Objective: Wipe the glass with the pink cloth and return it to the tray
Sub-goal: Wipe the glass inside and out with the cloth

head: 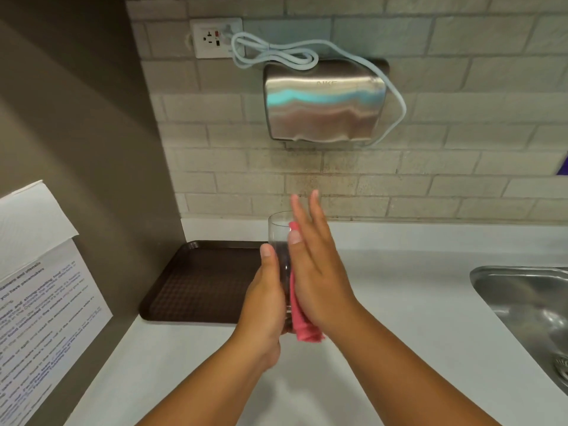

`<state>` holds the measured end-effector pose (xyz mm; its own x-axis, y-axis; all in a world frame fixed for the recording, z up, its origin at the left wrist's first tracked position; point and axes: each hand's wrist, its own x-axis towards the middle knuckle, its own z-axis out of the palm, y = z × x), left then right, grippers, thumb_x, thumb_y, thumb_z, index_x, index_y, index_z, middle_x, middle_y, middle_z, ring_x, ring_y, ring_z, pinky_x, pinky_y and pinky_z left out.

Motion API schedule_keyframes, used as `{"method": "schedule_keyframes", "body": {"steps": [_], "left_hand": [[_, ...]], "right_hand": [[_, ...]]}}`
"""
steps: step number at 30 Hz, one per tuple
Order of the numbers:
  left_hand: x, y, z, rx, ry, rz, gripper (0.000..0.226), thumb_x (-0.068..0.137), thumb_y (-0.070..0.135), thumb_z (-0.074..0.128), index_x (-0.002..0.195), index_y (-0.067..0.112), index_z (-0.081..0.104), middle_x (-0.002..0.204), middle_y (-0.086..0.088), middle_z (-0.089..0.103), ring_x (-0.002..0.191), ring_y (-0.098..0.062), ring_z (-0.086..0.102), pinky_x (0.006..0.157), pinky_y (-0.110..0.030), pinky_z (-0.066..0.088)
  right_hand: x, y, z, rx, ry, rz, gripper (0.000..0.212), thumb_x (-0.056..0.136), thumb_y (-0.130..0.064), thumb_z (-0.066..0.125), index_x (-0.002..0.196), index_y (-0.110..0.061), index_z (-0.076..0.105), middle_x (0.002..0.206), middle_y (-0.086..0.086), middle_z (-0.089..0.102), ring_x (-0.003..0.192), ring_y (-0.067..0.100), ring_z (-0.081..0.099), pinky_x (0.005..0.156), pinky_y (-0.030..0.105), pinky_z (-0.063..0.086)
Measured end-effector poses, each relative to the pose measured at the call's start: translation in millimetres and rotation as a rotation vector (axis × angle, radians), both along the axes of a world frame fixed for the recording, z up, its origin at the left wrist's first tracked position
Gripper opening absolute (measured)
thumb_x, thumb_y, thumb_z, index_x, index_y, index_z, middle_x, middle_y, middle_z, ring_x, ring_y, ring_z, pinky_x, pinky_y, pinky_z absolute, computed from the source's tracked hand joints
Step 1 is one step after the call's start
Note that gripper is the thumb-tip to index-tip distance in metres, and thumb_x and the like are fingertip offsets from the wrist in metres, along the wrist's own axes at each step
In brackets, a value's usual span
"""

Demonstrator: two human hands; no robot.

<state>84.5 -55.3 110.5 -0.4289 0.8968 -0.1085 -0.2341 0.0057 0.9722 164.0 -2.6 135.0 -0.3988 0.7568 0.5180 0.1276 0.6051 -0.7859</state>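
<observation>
While the tray [196, 281] waits at nine o'clock on the counter [399, 272], the left hand [264, 299] grips the glass [278, 238] steady, raised at centre. Flat-fingered, the right hand [319, 272] presses the pink cloth [302, 324] against its side to wipe. Twelve o'clock: dryer [324, 107], faintly marked "AIKE".

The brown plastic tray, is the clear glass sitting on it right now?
No, the left hand holds the clear glass above the counter beside the brown plastic tray.

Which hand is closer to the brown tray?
Left. The left hand holds the glass beside the tray; the right hand is farther over, pressing the pink cloth.
</observation>
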Motion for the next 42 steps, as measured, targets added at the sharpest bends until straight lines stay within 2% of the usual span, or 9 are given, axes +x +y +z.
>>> {"method": "schedule_keyframes", "body": {"steps": [5,9,13,20,24,28,32,38,42], "left_hand": [[-2,1,0,0.067,-0.009,0.016,0.059,0.095,0.084,0.034,0.126,0.054,0.075,0.13,0.015,0.081,0.122,-0.004,0.075,0.104,-0.038,0.058],[-4,2,5,0.013,-0.086,-0.04,0.078,0.071,0.095,0.034,0.119,0.051,0.077,0.11,-0.012,0.086,0.103,-0.046,0.081,0.092,-0.072,0.061],[-9,1,6,0.008,-0.204,-0.101,0.094,0.072,0.097,0.031,0.122,0.034,0.081,0.101,-0.019,0.083,0.078,-0.035,0.079,0.065,-0.043,0.056],[-21,10,8,-0.07,-0.361,-0.037,0.091,0.085,0.094,0.03,0.142,0.035,0.069,0.128,-0.005,0.083,0.112,-0.033,0.082,0.086,-0.058,0.067],[-19,7,3,-0.08,-0.31,-0.041,0.083,0.091,0.09,0.03,0.135,0.036,0.076,0.136,0.0,0.08,0.119,-0.023,0.079,0.098,-0.05,0.063],[-17,5,5,-0.055,-0.213,-0.17,0.087,0.08,0.092,0.03,0.131,0.039,0.077,0.134,-0.012,0.079,0.12,-0.035,0.078,0.094,-0.061,0.063],[-15,5,7,-0.068,-0.203,-0.272,0.096,0.079,0.098,0.023,0.133,0.038,0.076,0.11,-0.024,0.078,0.087,-0.037,0.075,0.058,-0.036,0.059],[-14,5,14,-0.081,-0.105,-0.088,0.083,0.094,0.087,0.018,0.116,0.035,0.078,0.104,-0.014,0.087,0.095,-0.032,0.085,0.087,-0.052,0.066],[-1,-2,20,-0.016,0.066,0.058,0.056,0.092,0.089,0.019,0.091,0.07,0.073,0.095,0.012,0.087,0.095,-0.011,0.083,0.098,-0.044,0.059]], "right_hand": [[-10,-7,2,0.155,-0.249,-0.077,0.05,0.109,-0.051,0.02,0.157,-0.063,0.008,0.17,-0.03,-0.021,0.158,0.006,-0.021,0.129,0.042,0.002],[-6,21,30,-0.066,-0.066,0.015,0.045,0.11,-0.05,0.031,0.155,-0.052,0.037,0.171,-0.013,0.024,0.154,0.009,0.027,0.123,0.037,0.028],[-1,31,34,-0.52,0.291,0.174,0.041,0.109,-0.053,0.037,0.143,-0.04,0.055,0.145,0.006,0.062,0.115,0.028,0.073,0.094,0.046,0.062],[-4,4,-6,-0.342,0.071,0.102,0.053,0.109,-0.056,0.031,0.159,-0.058,0.014,0.173,-0.023,0.011,0.153,-0.009,0.016,0.127,0.029,0.02],[-6,-8,-11,-0.22,-0.143,0.049,0.058,0.108,-0.056,0.028,0.155,-0.065,-0.005,0.167,-0.036,-0.02,0.12,-0.041,-0.015,0.096,0.0,0.004],[-2,10,14,-0.181,-0.029,-0.008,0.055,0.105,-0.055,0.042,0.157,-0.053,0.024,0.17,-0.013,0.023,0.145,-0.003,0.027,0.111,0.023,0.03],[3,24,36,-0.44,0.171,-0.061,0.042,0.101,-0.056,0.054,0.111,-0.016,0.057,0.118,0.021,0.069,0.108,0.039,0.07,0.097,0.057,0.056],[4,27,42,-0.416,0.173,-0.129,0.047,0.102,-0.056,0.051,0.099,-0.01,0.053,0.114,0.025,0.066,0.104,0.044,0.067,0.094,0.058,0.055],[-4,28,45,-0.229,0.075,-0.19,0.036,0.103,-0.053,0.048,0.085,-0.022,0.045,0.104,0.009,0.057,0.087,0.024,0.061,0.082,0.042,0.053]]}}
